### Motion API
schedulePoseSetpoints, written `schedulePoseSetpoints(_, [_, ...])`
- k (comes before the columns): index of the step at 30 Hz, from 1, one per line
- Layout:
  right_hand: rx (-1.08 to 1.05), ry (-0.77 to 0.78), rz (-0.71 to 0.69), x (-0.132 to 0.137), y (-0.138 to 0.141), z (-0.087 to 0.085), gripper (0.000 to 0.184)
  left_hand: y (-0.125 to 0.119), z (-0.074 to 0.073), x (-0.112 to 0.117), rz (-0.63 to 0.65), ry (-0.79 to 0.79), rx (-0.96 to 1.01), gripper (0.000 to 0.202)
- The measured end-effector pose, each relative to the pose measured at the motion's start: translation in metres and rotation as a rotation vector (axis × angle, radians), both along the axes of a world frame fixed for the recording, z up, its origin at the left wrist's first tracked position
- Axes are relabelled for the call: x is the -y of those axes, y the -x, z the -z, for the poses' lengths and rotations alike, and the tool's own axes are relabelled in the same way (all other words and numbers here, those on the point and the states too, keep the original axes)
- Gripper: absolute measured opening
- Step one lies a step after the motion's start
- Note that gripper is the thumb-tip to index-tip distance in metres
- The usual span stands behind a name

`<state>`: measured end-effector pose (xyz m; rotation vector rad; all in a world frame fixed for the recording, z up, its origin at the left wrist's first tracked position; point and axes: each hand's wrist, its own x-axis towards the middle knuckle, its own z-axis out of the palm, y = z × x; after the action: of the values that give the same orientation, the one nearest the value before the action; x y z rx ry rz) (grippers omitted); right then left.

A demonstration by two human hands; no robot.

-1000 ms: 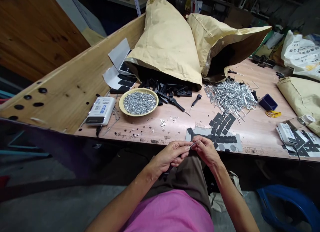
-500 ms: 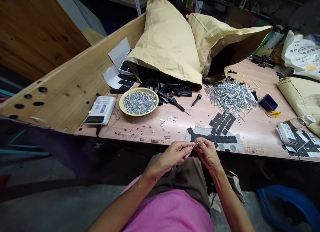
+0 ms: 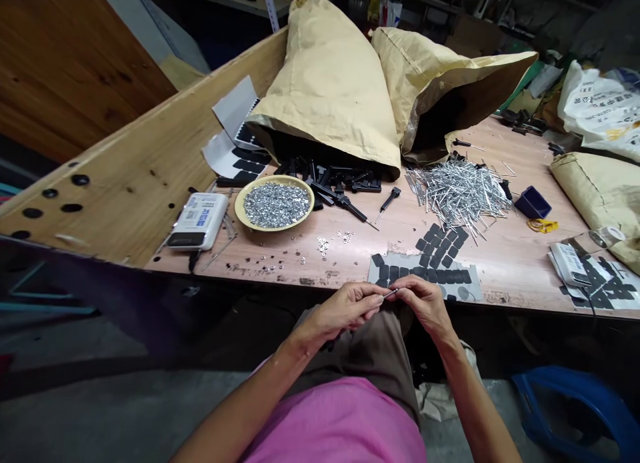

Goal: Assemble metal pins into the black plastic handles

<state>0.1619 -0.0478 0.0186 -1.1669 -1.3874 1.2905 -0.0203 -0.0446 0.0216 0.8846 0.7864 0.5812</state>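
Just off the table's front edge, my left hand (image 3: 350,310) is closed, pinching a thin metal rod (image 3: 389,294) between thumb and fingers. The fingertips of my right hand (image 3: 424,304) are closed on the rod's other end. Something dark shows below my left hand, too hidden to name. Behind my hands lies a grey sheet (image 3: 475,291) with black rounded pads (image 3: 440,276) on and above it. A heap of metal rods (image 3: 460,193) is farther back. To the left stands a yellow bowl (image 3: 239,213) of small metal nuts or washers (image 3: 277,205).
Two large paper sacks (image 3: 330,83) stand at the back, with black plastic parts (image 3: 350,180) spilling out. A white box-shaped device (image 3: 197,220) is at left; another (image 3: 570,264) is at right. A dark blue box (image 3: 533,202) sits beside the rod heap. Loose washers (image 3: 324,244) dot the table.
My right hand has shifted slightly right, and its wrist has turned outward. A little more of the rod shows between my hands. The camera view has shifted slightly.
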Motion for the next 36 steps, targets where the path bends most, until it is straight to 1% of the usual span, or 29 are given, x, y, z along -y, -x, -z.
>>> schedulePoseSetpoints(2, [0.039, -0.046, 0.019, 0.002, -0.001, 0.003, 0.017, -0.001, 0.001, 0.0, -0.01, -0.054, -0.017, 0.047])
schedulePoseSetpoints(6, [0.201, -0.203, 0.087, 0.006, 0.0, 0.008, 0.014, -0.004, 0.004, 0.002, -0.102, -0.238, -0.119, 0.041])
schedulePoseSetpoints(7, [0.244, -0.249, 0.098, 0.006, 0.0, 0.008, 0.013, -0.004, 0.005, 0.002, -0.109, -0.248, -0.125, 0.041])
schedulePoseSetpoints(9, [0.291, -0.318, 0.095, 0.006, 0.0, 0.006, 0.012, -0.004, 0.007, 0.003, -0.091, -0.204, -0.098, 0.044])
schedulePoseSetpoints(11, [0.277, -0.343, 0.055, 0.005, 0.0, 0.004, 0.013, -0.005, 0.009, 0.004, -0.071, -0.152, -0.073, 0.047])
schedulePoseSetpoints(12, [0.255, -0.341, 0.032, 0.004, 0.0, 0.004, 0.013, -0.006, 0.008, 0.004, -0.08, -0.163, -0.087, 0.046])
schedulePoseSetpoints(14, [0.202, -0.313, 0.008, 0.002, -0.001, 0.004, 0.013, -0.008, 0.007, 0.004, -0.15, -0.283, -0.172, 0.038])
schedulePoseSetpoints(16, [0.136, -0.238, 0.032, 0.002, -0.001, 0.005, 0.014, -0.01, 0.004, 0.004, -0.214, -0.436, -0.258, 0.029])
schedulePoseSetpoints(18, [0.062, -0.139, 0.069, 0.002, -0.002, 0.007, 0.017, -0.012, 0.001, 0.004, -0.222, -0.508, -0.288, 0.027])
schedulePoseSetpoints(21, [-0.007, -0.044, 0.087, 0.002, -0.003, 0.008, 0.02, -0.013, -0.001, 0.003, -0.201, -0.507, -0.272, 0.029])
schedulePoseSetpoints(26, [-0.044, 0.012, 0.081, 0.001, -0.004, 0.012, 0.022, -0.015, -0.001, 0.003, -0.204, -0.529, -0.272, 0.026])
schedulePoseSetpoints(31, [-0.071, 0.04, 0.069, 0.0, -0.003, 0.014, 0.02, -0.015, 0.001, 0.005, -0.2, -0.554, -0.317, 0.025])
schedulePoseSetpoints(36, [-0.013, 0.016, 0.044, 0.001, -0.005, 0.012, 0.014, -0.013, 0.002, 0.005, -0.175, -0.546, -0.357, 0.024])
